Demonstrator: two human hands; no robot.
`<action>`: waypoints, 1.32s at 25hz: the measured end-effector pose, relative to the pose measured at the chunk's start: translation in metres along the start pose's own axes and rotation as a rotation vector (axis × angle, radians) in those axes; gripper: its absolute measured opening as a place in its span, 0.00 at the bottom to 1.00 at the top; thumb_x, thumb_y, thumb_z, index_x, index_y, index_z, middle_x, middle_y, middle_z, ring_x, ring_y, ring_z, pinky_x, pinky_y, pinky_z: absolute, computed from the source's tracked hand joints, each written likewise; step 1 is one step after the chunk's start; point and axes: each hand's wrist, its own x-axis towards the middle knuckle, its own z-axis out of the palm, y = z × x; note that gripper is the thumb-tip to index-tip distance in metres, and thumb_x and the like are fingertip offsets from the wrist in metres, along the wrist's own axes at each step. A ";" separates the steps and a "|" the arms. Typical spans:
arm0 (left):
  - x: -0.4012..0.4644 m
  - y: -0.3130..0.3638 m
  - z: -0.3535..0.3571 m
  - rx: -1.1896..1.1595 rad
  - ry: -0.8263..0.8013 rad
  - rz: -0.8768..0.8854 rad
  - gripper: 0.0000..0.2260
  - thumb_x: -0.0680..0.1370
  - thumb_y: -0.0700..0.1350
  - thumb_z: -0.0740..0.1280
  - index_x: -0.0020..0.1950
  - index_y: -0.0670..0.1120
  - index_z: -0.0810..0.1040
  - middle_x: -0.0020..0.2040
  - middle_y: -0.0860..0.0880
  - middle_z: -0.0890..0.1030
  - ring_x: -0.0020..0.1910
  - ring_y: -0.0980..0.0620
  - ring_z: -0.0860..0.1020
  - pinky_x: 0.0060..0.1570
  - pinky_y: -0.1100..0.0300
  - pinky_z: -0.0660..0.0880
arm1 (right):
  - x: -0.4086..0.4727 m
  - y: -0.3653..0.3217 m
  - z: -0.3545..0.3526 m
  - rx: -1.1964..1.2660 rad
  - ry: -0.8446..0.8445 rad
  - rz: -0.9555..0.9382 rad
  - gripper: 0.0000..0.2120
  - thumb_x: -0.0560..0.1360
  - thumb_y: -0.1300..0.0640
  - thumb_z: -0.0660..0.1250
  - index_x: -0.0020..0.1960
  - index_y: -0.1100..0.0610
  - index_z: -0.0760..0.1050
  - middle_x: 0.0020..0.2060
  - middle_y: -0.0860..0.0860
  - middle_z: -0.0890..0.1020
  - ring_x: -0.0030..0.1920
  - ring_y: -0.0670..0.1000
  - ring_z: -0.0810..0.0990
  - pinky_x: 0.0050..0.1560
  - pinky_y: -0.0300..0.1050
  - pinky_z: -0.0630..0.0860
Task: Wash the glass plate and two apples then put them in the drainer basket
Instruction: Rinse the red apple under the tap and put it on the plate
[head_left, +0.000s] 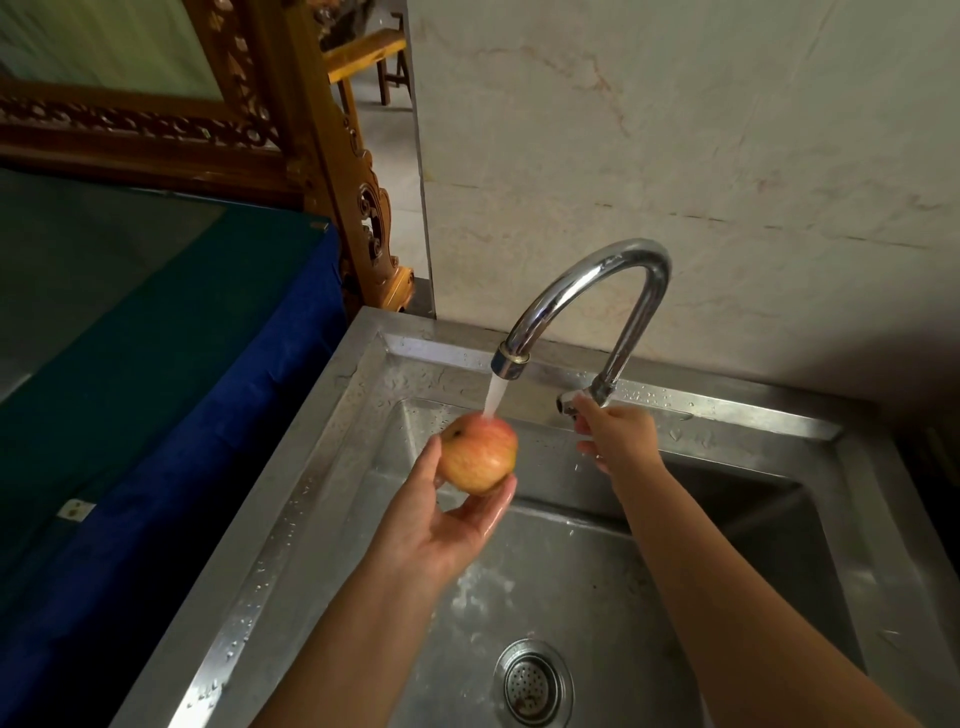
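Note:
A red and yellow apple (479, 455) rests in my left hand (444, 525), held over the steel sink (311, 519). Water runs from the chrome tap (587, 296) straight onto the top of the apple. My right hand (615, 434) grips the tap handle (569, 402) at the base of the spout. No glass plate, second apple or drainer basket is in view.
The sink's drain strainer (532, 683) lies below my arms, and the basin is wet. A table under a blue cloth (156, 389) stands to the left of the sink. A carved wooden frame (311, 156) rises behind it. A marble wall (701, 156) backs the tap.

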 end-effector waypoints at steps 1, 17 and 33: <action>-0.001 0.000 -0.001 0.005 -0.011 -0.003 0.18 0.72 0.52 0.69 0.59 0.46 0.75 0.55 0.33 0.72 0.51 0.36 0.78 0.38 0.44 0.80 | -0.002 0.004 -0.002 0.012 -0.009 0.020 0.15 0.72 0.49 0.69 0.30 0.55 0.75 0.30 0.50 0.80 0.29 0.47 0.77 0.31 0.41 0.70; -0.087 -0.044 0.001 1.005 -0.335 0.463 0.22 0.73 0.38 0.69 0.63 0.57 0.72 0.62 0.52 0.75 0.60 0.51 0.78 0.53 0.54 0.79 | -0.151 -0.003 -0.074 0.350 -0.692 0.321 0.24 0.65 0.40 0.67 0.47 0.60 0.78 0.34 0.58 0.85 0.34 0.52 0.85 0.31 0.39 0.81; -0.127 -0.373 0.100 1.887 -1.176 0.057 0.26 0.66 0.37 0.75 0.56 0.59 0.73 0.58 0.54 0.76 0.51 0.58 0.81 0.46 0.68 0.77 | -0.340 0.116 -0.404 0.292 0.365 -0.091 0.26 0.63 0.62 0.77 0.60 0.52 0.76 0.53 0.50 0.83 0.49 0.47 0.84 0.50 0.42 0.82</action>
